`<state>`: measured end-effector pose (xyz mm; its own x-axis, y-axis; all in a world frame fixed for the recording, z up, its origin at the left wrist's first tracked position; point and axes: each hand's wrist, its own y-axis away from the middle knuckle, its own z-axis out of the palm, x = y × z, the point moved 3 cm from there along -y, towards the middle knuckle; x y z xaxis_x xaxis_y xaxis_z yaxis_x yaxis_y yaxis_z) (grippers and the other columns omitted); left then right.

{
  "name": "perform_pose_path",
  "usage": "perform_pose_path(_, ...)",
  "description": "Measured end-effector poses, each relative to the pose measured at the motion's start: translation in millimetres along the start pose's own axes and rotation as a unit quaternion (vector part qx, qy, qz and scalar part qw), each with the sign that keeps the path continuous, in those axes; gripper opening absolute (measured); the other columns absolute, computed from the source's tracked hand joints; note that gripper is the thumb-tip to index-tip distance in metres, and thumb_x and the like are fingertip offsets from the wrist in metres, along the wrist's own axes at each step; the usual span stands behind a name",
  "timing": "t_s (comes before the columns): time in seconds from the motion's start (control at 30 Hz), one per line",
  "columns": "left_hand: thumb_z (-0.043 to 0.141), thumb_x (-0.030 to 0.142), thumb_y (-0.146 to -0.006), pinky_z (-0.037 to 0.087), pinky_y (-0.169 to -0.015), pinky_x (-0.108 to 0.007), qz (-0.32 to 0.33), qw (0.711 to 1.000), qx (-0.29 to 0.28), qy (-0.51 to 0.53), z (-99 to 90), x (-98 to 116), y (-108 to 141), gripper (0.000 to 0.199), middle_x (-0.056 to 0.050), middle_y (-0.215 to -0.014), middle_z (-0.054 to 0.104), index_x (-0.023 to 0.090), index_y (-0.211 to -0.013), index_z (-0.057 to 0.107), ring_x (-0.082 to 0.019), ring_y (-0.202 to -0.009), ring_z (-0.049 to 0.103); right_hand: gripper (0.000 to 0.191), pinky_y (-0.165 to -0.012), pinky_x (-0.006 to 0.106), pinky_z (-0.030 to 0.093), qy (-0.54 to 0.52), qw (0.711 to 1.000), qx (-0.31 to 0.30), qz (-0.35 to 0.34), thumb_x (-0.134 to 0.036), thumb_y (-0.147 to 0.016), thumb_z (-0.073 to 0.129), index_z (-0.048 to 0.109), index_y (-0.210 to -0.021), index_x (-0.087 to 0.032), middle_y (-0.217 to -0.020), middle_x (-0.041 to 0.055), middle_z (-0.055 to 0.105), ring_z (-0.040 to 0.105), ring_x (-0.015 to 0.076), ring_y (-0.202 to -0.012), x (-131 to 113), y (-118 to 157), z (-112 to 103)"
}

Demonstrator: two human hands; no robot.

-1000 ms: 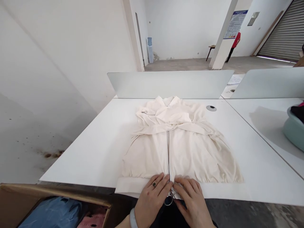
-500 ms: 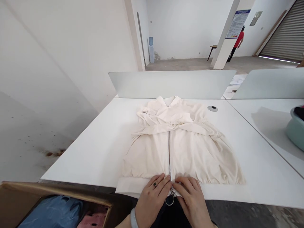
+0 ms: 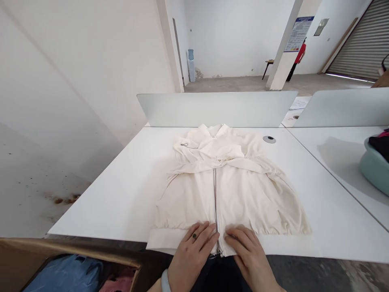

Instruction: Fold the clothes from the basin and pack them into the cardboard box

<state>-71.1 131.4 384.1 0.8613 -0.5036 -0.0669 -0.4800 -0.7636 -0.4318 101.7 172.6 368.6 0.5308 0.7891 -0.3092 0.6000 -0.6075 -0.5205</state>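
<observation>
A cream zip-up jacket lies front up on the white table, collar at the far end and hem at the near edge. Its front zipper runs down the middle between my hands. My left hand, with a ring and a pale bracelet, is closed on the hem just left of the zipper; its thumb is hidden. My right hand grips the hem right of the zipper, fingers on top and thumb low at the edge. The large zipper ring is out of sight. A small zipped pocket shows on the chest.
An open cardboard box with blue and pink clothes stands at the lower left. A pale green basin holds dark cloth at the right. A frosted divider lines the table's back. A person in red stands far off.
My right hand has shifted slightly right, away from the zipper. The zipper's large ring, which hung below the hem between my hands, has gone from sight. The view has tilted a little.
</observation>
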Motion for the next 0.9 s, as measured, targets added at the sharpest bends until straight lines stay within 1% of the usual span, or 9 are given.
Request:
perform_pose_path(0.1, 0.039, 0.007, -0.090, 0.033, -0.109, -0.048, -0.025, 0.998, -0.011, -0.050, -6.0, -1.2, 4.7, 0.048, -0.005, -0.142, 0.046, 0.023, -0.133, 0.050, -0.027, -0.134, 0.036, 0.041, -0.097, 0.041, 0.038, 0.065, 0.998, 0.009, -0.020, -0.003, -0.079, 0.044, 0.059, -0.113, -0.021, -0.127, 0.0069, 0.055, 0.047, 0.0229, -0.119, 11.0, 12.0, -6.8)
perform_pose_path(0.23, 0.043, 0.005, -0.083, 0.015, -0.113, -0.059, -0.053, 0.993, -0.044, -0.099, -13.5, -6.8, 16.1, 0.061, -0.006, -0.150, 0.034, 0.024, -0.140, 0.041, -0.034, -0.139, 0.026, 0.056, -0.109, 0.056, 0.019, 0.163, 0.987, 0.001, -0.011, -0.002, -0.076, 0.042, 0.052, -0.127, -0.024, -0.140, 0.0073, 0.045, 0.041, 0.0268, -0.128, 31.4, 31.1, -20.6)
perform_pose_path(0.3, 0.042, 0.004, -0.079, 0.011, -0.113, -0.059, -0.065, 0.991, -0.057, -0.105, -16.6, -14.5, 25.9, 0.065, -0.006, -0.151, 0.033, 0.023, -0.141, 0.040, -0.034, -0.139, 0.025, 0.061, -0.109, 0.061, 0.013, 0.197, 0.980, -0.003, 0.007, -0.002, -0.076, 0.040, 0.049, -0.131, -0.025, -0.143, 0.0074, 0.042, 0.040, 0.0284, -0.130, 46.8, 42.1, -31.6)
perform_pose_path(0.4, 0.039, 0.001, -0.074, 0.010, -0.115, -0.055, -0.102, 0.987, -0.065, -0.108, -21.9, -33.2, 45.2, 0.071, -0.004, -0.150, 0.035, 0.023, -0.141, 0.040, -0.031, -0.140, 0.024, 0.065, -0.108, 0.064, 0.010, 0.240, 0.970, -0.009, 0.047, -0.001, -0.076, 0.036, 0.045, -0.136, -0.027, -0.144, 0.0068, 0.041, 0.042, 0.0298, -0.129, 76.0, 58.8, -52.2)
perform_pose_path(0.53, 0.036, 0.002, -0.076, 0.015, -0.115, -0.050, -0.155, 0.981, -0.065, -0.101, -32.7, -63.5, 69.6, 0.073, -0.001, -0.147, 0.041, 0.029, -0.144, 0.034, -0.026, -0.137, 0.032, 0.070, -0.109, 0.064, 0.009, 0.270, 0.959, -0.007, 0.088, -0.003, -0.076, 0.035, 0.039, -0.140, -0.029, -0.141, 0.0051, 0.045, 0.048, 0.0297, -0.124, 116.6, 75.5, -80.9)
perform_pose_path(0.63, 0.035, 0.003, -0.079, 0.031, -0.110, -0.040, -0.158, 0.980, -0.066, -0.097, -41.8, -82.3, 80.7, 0.076, 0.000, -0.144, 0.044, 0.030, -0.149, 0.023, -0.022, -0.133, 0.039, 0.074, -0.113, 0.057, 0.016, 0.244, 0.969, -0.031, 0.024, -0.003, -0.072, 0.037, 0.039, -0.141, -0.030, -0.135, 0.0024, 0.052, 0.053, 0.0263, -0.118, 140.8, 81.7, -93.9)
perform_pose_path(0.73, 0.032, 0.001, -0.080, 0.044, -0.098, -0.030, -0.148, 0.982, -0.079, -0.087, -46.5, -95.5, 88.3, 0.077, 0.001, -0.142, 0.046, 0.029, -0.150, 0.017, -0.018, -0.125, 0.048, 0.071, -0.110, 0.046, 0.033, 0.210, 0.973, -0.087, -0.044, -0.009, -0.074, 0.044, 0.039, -0.142, -0.027, -0.138, 0.0020, 0.049, 0.052, 0.0267, -0.121, 159.9, 87.1, -99.2)
perform_pose_path(0.83, 0.032, 0.000, -0.079, 0.048, -0.093, -0.026, -0.128, 0.984, -0.100, -0.074, -45.1, -103.1, 95.2, 0.079, 0.004, -0.140, 0.048, 0.033, -0.149, 0.020, -0.017, -0.117, 0.055, 0.065, -0.100, 0.045, 0.044, 0.193, 0.974, -0.109, -0.040, -0.017, -0.079, 0.048, 0.040, -0.142, -0.027, -0.142, 0.0032, 0.045, 0.050, 0.0294, -0.123, 171.8, 92.9, -102.6)
perform_pose_path(0.9, 0.032, -0.002, -0.077, 0.049, -0.094, -0.027, -0.123, 0.985, -0.107, -0.059, -42.9, -105.7, 98.3, 0.080, 0.003, -0.142, 0.046, 0.035, -0.148, 0.022, -0.017, -0.118, 0.055, 0.059, -0.093, 0.042, 0.050, 0.167, 0.980, -0.101, -0.022, -0.021, -0.083, 0.047, 0.042, -0.141, -0.029, -0.142, 0.0031, 0.045, 0.051, 0.0295, -0.122, 173.9, 95.4, -104.0)
